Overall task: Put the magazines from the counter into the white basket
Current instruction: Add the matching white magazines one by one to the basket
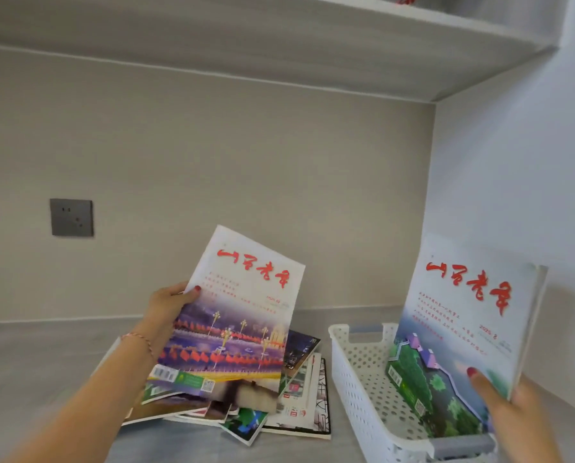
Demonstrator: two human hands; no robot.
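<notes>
My left hand holds a magazine with red flags on its cover by its left edge, lifted above a loose pile of magazines on the grey counter. My right hand grips a second magazine with a green hillside cover, standing upright with its lower edge inside the white perforated basket at the right. The basket's floor shows bare beside that magazine.
A grey wall socket sits on the back wall at the left. A shelf overhangs the counter. The side wall stands close behind the basket on the right.
</notes>
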